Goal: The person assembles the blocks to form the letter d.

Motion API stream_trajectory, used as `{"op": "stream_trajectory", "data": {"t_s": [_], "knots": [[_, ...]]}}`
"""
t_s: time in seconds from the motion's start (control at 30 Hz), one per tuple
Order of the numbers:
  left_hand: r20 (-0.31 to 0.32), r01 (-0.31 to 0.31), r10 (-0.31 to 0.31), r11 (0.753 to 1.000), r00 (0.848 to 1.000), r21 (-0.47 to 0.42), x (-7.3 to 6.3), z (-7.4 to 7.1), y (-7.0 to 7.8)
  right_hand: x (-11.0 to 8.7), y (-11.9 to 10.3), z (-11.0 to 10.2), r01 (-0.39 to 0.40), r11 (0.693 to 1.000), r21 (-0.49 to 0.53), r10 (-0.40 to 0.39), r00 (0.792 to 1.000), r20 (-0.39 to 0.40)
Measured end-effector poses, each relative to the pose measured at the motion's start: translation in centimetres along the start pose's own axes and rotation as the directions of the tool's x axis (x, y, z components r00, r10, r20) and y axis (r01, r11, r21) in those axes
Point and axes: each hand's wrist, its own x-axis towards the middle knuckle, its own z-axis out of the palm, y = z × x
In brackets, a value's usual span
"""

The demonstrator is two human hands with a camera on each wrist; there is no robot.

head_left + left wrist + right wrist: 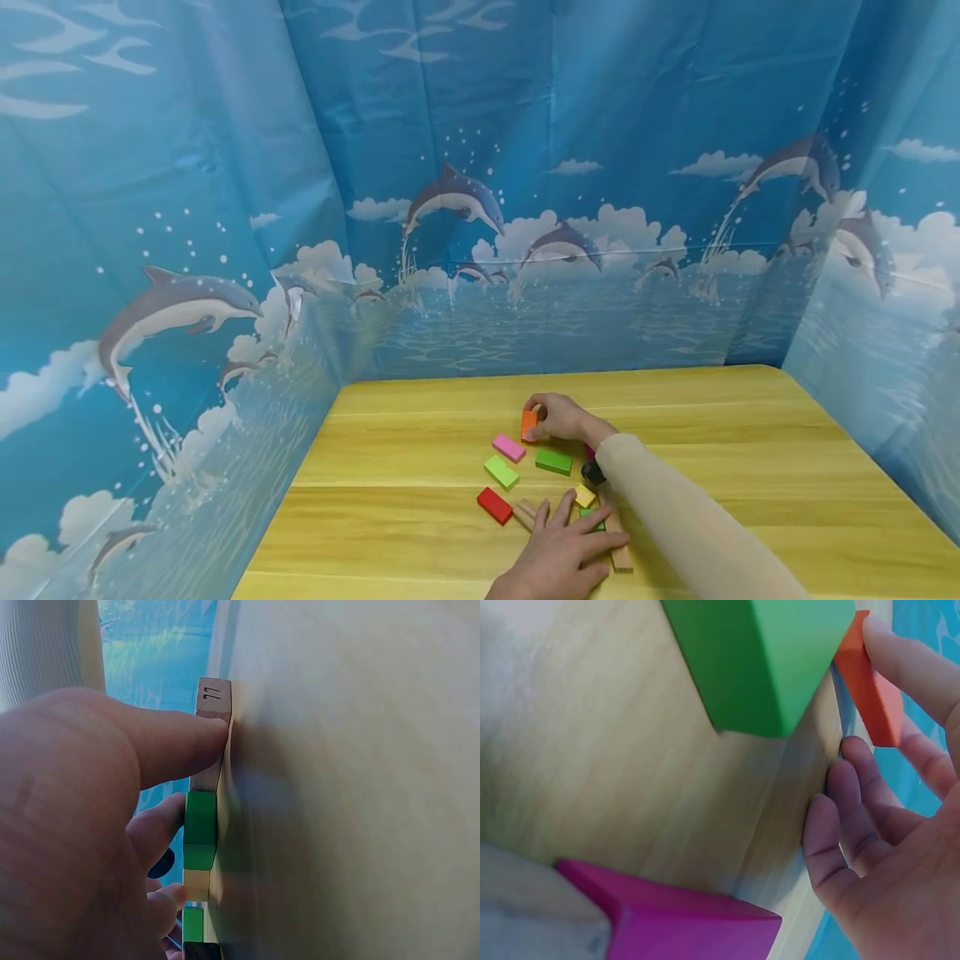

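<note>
My right hand (561, 417) pinches an orange block (528, 422) between thumb and fingers. In the right wrist view the orange block (871, 686) is tilted, and the other fingers curl loosely near the tabletop. My left hand (558, 552) lies low over several blocks with its fingers spread. Its thumb is against a plain wooden block (214, 697) with a number on its end. One finger is right at a green block (200, 829), just beyond the thumb. A yellow block (585, 497) sits beside the left fingertips.
Around the hands lie a pink block (508, 448), a lime block (501, 472), a green block (553, 462) and a red block (495, 506). A black block (592, 473) and a magenta block (697, 922) are by the right forearm. A dolphin-printed curtain (525, 333) surrounds the wooden table (390, 467).
</note>
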Motion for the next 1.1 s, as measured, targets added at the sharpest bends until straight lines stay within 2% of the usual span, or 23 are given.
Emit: {"op": "stream_trajectory", "data": {"t_s": [0.2, 0.3, 0.53, 0.77, 1.1], "knots": [[0.006, 0.002, -0.002, 1.000, 1.000, 0.016, -0.2, -0.2, 0.3, -0.2, 0.1, 0.4, 0.036, 0.992, 0.123, -0.037, 0.999, 0.003], [0.001, -0.001, 0.001, 1.000, 1.000, 0.010, -0.3, -0.1, 0.2, -0.3, 0.1, 0.6, 0.036, 0.988, 0.153, -0.036, 0.999, -0.001], [0.001, -0.003, 0.003, 1.000, 1.000, -0.011, -0.2, -0.1, 0.0, -0.2, -0.3, 0.4, 0.027, 0.990, 0.135, -0.026, 1.000, -0.011], [0.002, -0.013, 0.013, 1.000, 1.000, 0.004, 0.0, 0.0, -0.1, -0.4, -0.8, 0.4, 0.030, 0.983, 0.183, -0.024, 0.999, -0.032], [0.002, -0.001, 0.001, 1.000, 1.000, 0.009, 0.0, -0.2, 0.2, -0.6, -1.4, 0.1, 0.025, 0.981, 0.191, -0.018, 0.999, -0.040]]}}
